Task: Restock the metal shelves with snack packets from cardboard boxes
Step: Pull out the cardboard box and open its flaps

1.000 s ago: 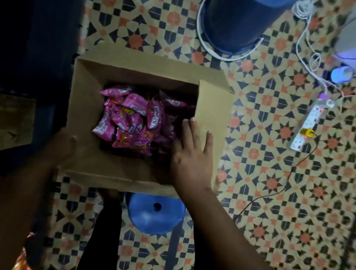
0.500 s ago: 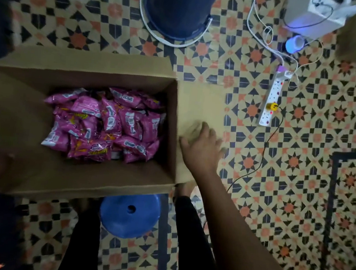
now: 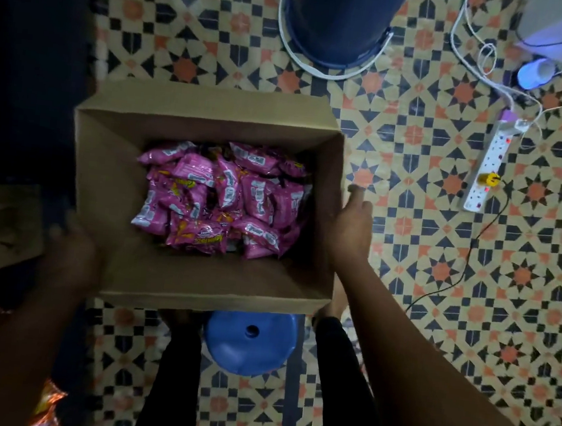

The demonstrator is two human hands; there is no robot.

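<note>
Head view, box: the cardboard box (image 3: 193,273) was held above the tiled floor (image 3: 410,226), pink snack packets (image 3: 218,199) heaped inside.
Right hand (image 3: 352,230): pressed against the box's right wall; finger curl unclear.
Left hand (image 3: 70,260): at the left corner in shadow; grip not discernible.
Risk: with side pressure only, the box could slip or tilt and spill packets.

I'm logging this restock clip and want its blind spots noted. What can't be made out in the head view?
- Right hand: fingers hidden behind the cardboard box wall.
- Left hand: dark and blurred, grip unclear.
- Snack packets: print too small and blurred; lower layers hidden by the top ones.
- Metal shelves: not discernible; the left side is too dark.
- Dark blue bucket: top cut off by the frame edge.
</note>
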